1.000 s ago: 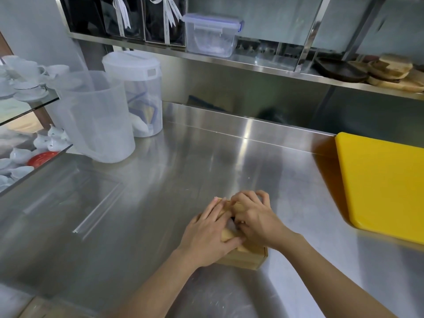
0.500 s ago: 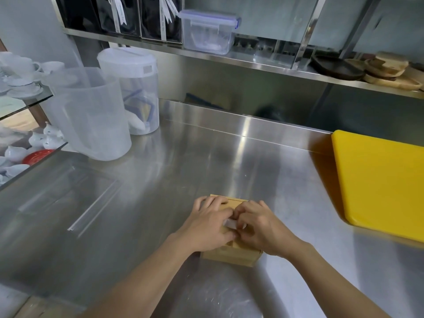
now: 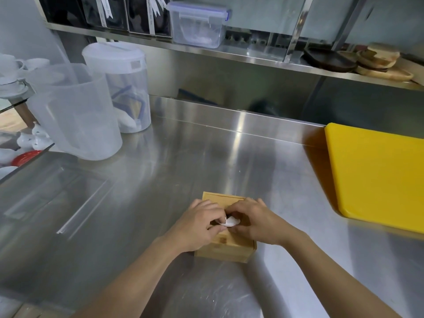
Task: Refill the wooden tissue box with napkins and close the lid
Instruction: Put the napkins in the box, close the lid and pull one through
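Observation:
A small wooden tissue box (image 3: 226,249) stands on the steel counter near the front, its lid on top. Both hands rest on the lid. A bit of white napkin (image 3: 231,221) sticks up from the middle of the lid. My left hand (image 3: 197,226) and my right hand (image 3: 254,222) pinch this napkin from either side with their fingertips. The hands hide most of the lid and its slot.
A yellow cutting board (image 3: 378,177) lies at the right. Two clear plastic pitchers (image 3: 75,115) stand at the back left. A steel shelf (image 3: 252,58) above holds a clear lidded container (image 3: 197,24) and wooden plates (image 3: 380,63). White cups (image 3: 11,67) sit at far left.
The hands have drawn back from covering the whole lid, so its far edge shows. A white napkin tip now stands out between the fingertips.

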A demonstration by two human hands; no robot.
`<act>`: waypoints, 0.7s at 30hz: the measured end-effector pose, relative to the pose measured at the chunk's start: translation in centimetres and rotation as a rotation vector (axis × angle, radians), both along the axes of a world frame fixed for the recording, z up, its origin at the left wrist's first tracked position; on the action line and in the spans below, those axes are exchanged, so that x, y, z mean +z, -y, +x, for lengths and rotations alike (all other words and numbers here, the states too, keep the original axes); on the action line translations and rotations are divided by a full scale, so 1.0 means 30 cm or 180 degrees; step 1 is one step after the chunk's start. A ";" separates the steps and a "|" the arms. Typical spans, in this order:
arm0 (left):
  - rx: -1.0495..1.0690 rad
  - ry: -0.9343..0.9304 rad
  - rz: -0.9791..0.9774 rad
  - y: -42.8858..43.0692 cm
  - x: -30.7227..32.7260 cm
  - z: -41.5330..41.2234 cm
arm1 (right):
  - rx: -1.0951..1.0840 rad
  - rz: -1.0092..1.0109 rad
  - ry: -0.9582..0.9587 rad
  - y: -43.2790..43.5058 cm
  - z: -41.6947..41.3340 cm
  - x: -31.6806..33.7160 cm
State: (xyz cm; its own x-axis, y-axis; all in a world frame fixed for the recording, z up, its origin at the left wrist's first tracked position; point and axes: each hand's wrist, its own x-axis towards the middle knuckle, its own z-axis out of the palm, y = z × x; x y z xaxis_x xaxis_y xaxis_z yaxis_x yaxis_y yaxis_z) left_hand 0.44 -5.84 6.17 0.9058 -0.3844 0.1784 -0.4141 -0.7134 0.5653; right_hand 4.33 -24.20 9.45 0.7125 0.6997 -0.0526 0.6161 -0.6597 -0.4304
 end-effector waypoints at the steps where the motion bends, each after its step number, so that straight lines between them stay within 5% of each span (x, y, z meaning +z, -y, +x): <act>1: -0.0025 -0.0067 0.0046 0.001 0.011 0.000 | 0.0018 -0.0027 -0.0031 -0.001 0.003 0.001; 9: 0.0176 -0.1490 -0.0225 0.033 0.109 0.034 | -0.0341 0.0360 -0.0792 0.004 0.008 0.015; 21: 0.0095 -0.1809 0.0535 0.028 0.141 0.081 | -0.0502 0.1057 -0.1339 0.020 0.012 -0.004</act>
